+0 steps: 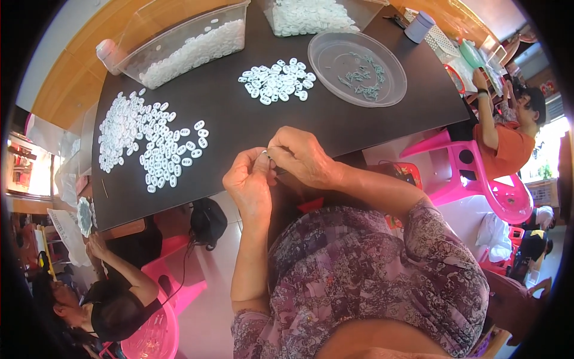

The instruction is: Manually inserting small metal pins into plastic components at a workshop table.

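My left hand (250, 184) and my right hand (306, 158) meet over the near edge of the dark table. Between the left thumb and forefinger is a small white piece (264, 152), mostly covered by the fingers. The right fingertips are pinched against it; what they hold is too small to make out. Beyond the hands lies a small pile of white oval pieces (276, 81) with dark markings. To its right, a round clear plastic tray (391, 96) holds thin grey-green slivers (368, 90). A larger spread of the same ovals (161, 143) covers the table's left side.
Two clear bins (230, 51) (371, 9) of white pieces stand at the back. A grey-lilac cup (420, 27) sits at the far right corner, a pink-capped bottle (109, 54) at the far left. People (128, 299) (505, 134) sit on pink chairs either side.
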### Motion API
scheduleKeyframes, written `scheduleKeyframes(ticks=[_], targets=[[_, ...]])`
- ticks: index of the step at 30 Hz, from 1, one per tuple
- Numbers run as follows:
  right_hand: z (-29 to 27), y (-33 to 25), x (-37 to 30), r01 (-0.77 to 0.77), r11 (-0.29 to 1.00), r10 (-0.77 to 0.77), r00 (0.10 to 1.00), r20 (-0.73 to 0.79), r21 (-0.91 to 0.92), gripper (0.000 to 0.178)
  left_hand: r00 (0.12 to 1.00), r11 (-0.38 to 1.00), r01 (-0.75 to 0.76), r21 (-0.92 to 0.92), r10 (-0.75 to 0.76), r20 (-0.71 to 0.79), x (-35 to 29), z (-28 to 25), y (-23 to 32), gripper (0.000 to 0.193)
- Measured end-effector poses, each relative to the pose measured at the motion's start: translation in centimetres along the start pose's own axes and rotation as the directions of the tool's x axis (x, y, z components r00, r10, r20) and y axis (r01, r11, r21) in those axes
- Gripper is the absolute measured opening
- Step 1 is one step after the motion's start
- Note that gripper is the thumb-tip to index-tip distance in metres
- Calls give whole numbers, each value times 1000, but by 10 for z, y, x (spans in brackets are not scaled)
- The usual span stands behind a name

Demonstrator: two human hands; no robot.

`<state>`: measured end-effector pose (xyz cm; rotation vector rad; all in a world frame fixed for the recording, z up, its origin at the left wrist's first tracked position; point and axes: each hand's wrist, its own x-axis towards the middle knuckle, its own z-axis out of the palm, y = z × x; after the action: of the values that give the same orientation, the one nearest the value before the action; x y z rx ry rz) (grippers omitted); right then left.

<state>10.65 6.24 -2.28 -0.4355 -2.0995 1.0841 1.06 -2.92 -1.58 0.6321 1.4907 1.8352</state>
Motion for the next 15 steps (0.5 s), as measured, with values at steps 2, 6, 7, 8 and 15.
scheduleKeyframes(ticks=[2, 6, 7, 8, 15], targets=[[0, 2, 2, 30, 999, -30, 1000, -7, -36, 11, 1000, 1000, 4, -8, -4, -11, 2, -1, -1, 7], [-8, 2, 8, 24, 995, -18, 998, 61, -101, 9, 1000, 998, 12, -54, -12, -5, 7, -1, -2, 8], [-10, 2, 11, 45, 992, -38, 997, 66, -118, 9, 1000, 998, 18, -66, -19, -10, 9, -1, -2, 8], [-14, 3, 15, 50, 992, -42, 997, 67, -119, 9, 1000, 998, 14, -68, -15, -12, 10, -2, -3, 8], [-23, 44, 58, 230, 728, -292, 956, 11, -646, 3, 999, 995, -5, -97, 2, -35, 14, -5, -4, 11]])
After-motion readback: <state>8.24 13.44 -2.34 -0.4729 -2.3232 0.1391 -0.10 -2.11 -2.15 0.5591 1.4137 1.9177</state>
